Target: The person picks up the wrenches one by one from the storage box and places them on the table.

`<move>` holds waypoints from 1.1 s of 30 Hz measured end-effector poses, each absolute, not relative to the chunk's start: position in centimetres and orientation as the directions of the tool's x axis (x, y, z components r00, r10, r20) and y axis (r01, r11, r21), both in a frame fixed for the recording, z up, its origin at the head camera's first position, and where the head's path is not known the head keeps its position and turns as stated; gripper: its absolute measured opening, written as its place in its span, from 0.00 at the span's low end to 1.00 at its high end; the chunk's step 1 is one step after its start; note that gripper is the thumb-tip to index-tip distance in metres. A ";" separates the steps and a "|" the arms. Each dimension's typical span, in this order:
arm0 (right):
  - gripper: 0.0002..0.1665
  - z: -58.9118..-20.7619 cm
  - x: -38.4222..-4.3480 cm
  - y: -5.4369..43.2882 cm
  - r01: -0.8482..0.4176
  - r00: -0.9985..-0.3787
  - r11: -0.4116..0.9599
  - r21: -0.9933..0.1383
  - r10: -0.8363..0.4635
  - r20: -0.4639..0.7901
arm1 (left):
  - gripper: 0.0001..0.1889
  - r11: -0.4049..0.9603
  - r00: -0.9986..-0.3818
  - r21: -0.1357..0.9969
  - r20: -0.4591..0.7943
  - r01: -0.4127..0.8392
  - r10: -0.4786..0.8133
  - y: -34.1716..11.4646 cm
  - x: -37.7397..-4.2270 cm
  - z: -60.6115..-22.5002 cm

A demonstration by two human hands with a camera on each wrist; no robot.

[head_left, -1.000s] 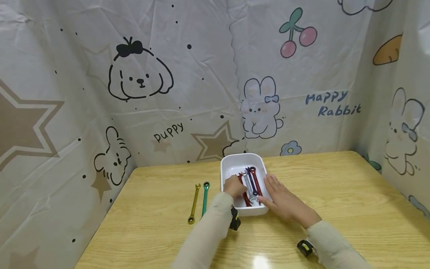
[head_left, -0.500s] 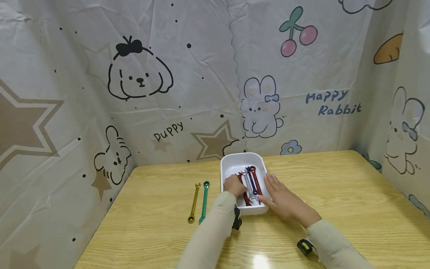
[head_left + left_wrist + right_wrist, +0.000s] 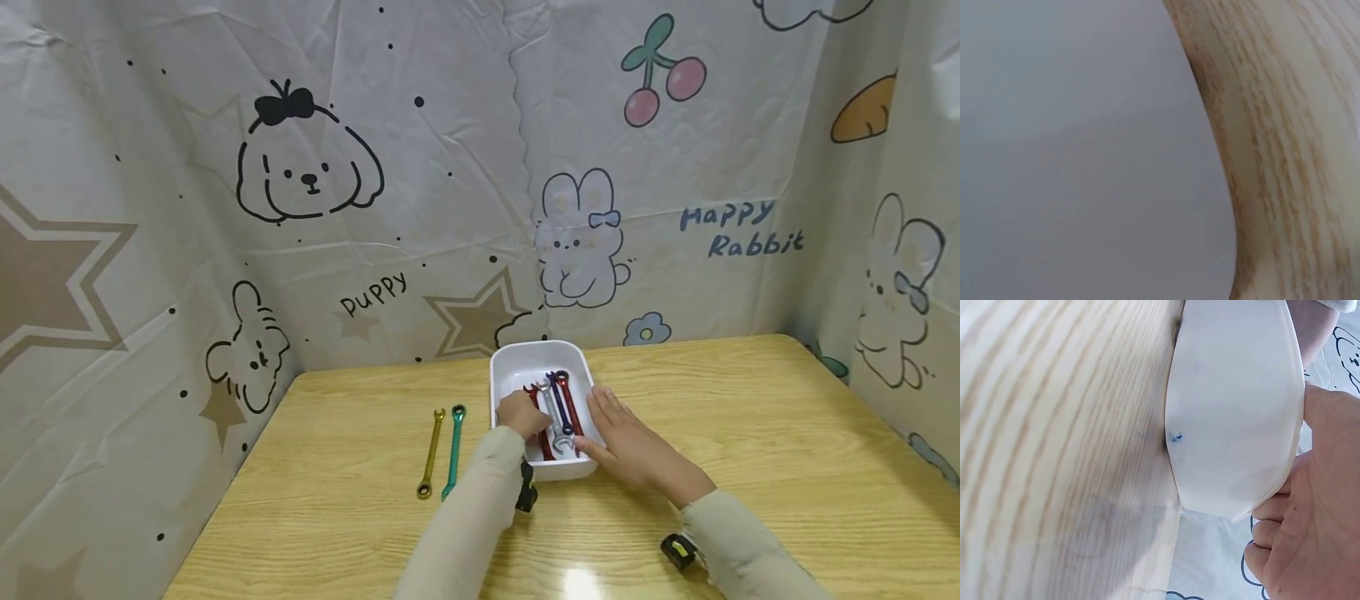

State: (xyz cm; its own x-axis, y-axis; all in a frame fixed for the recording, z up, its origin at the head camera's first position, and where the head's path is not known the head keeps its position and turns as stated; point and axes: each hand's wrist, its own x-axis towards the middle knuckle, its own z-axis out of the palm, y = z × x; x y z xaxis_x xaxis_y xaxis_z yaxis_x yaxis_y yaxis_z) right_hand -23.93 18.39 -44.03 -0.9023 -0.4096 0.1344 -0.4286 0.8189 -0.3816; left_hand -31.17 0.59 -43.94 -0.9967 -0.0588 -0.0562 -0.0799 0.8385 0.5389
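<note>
A white plastic box (image 3: 516, 358) stands on the table with several combination wrenches inside. My left hand (image 3: 522, 414) reaches into its left side, fingers curled over the middle of a red wrench (image 3: 546, 447); the fingertips are hidden. Right of that lie a silver wrench (image 3: 553, 408), a purple wrench (image 3: 559, 400) and another red wrench (image 3: 568, 396). My right hand (image 3: 628, 442) lies along the box's right wall, fingers straight and thumb at the rim. The right wrist view shows the fingers (image 3: 1266, 531) against the wall; the left wrist view shows only box wall (image 3: 1097, 187) and table.
On the wooden table (image 3: 337, 533), left of the box, a gold wrench (image 3: 431, 454) and a green wrench (image 3: 454, 450) lie side by side; my left sleeve comes close to the green one's lower end. A printed curtain (image 3: 420, 208) encloses the table's back and sides.
My left hand stays in the box, and the red wrench under it has shifted very slightly left. My right hand keeps its place on the box wall.
</note>
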 end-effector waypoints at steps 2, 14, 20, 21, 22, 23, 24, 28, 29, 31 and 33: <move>0.49 -44.0 -23.9 18.4 -0.426 -0.903 0.819 -0.384 -0.408 0.130 | 0.14 0.841 -0.997 0.536 -0.050 -0.074 -0.056 0.6 -31.2 -44.1; 0.48 -44.2 -24.0 18.4 -0.430 -0.902 0.815 -0.389 -0.410 0.139 | 0.14 0.847 -0.999 0.531 0.007 -0.032 -0.042 0.5 -31.4 -44.3; 0.48 -44.1 -24.0 18.4 -0.429 -0.902 0.818 -0.384 -0.408 0.138 | 0.11 0.833 -0.999 0.552 -0.009 -0.034 -0.035 0.5 -31.5 -44.4; 0.48 -44.1 -24.0 18.4 -0.429 -0.902 0.818 -0.383 -0.409 0.138 | 0.11 0.830 -0.999 0.556 -0.015 -0.038 -0.036 0.5 -31.5 -44.4; 0.48 -44.1 -24.0 18.4 -0.430 -0.902 0.818 -0.382 -0.409 0.138 | 0.10 0.826 -0.999 0.562 -0.023 -0.044 -0.038 0.5 -31.6 -44.4; 0.48 -44.1 -24.0 18.4 -0.430 -0.902 0.818 -0.382 -0.410 0.138 | 0.10 0.823 -0.999 0.566 -0.029 -0.050 -0.041 0.4 -31.6 -44.5; 0.48 -44.1 -24.0 18.4 -0.431 -0.901 0.817 -0.383 -0.411 0.139 | 0.10 0.822 -0.999 0.567 -0.032 -0.054 -0.043 0.5 -31.6 -44.4; 0.48 -44.1 -24.0 18.4 -0.433 -0.900 0.816 -0.383 -0.411 0.142 | 0.10 0.807 -0.998 0.588 -0.045 -0.060 -0.042 0.4 -31.3 -43.9; 0.48 -44.1 -24.0 18.4 -0.433 -0.900 0.816 -0.383 -0.411 0.143 | 0.10 0.801 -0.998 0.596 -0.043 -0.058 -0.040 0.4 -31.2 -43.7; 0.48 -44.0 -23.9 18.4 -0.436 -0.899 0.816 -0.380 -0.411 0.149 | 0.10 0.791 -0.999 0.610 -0.037 -0.050 -0.034 0.4 -31.0 -43.3; 0.47 -44.0 -23.9 18.4 -0.441 -0.897 0.815 -0.375 -0.413 0.157 | 0.10 0.783 -0.999 0.621 -0.026 -0.038 -0.028 0.3 -31.0 -43.0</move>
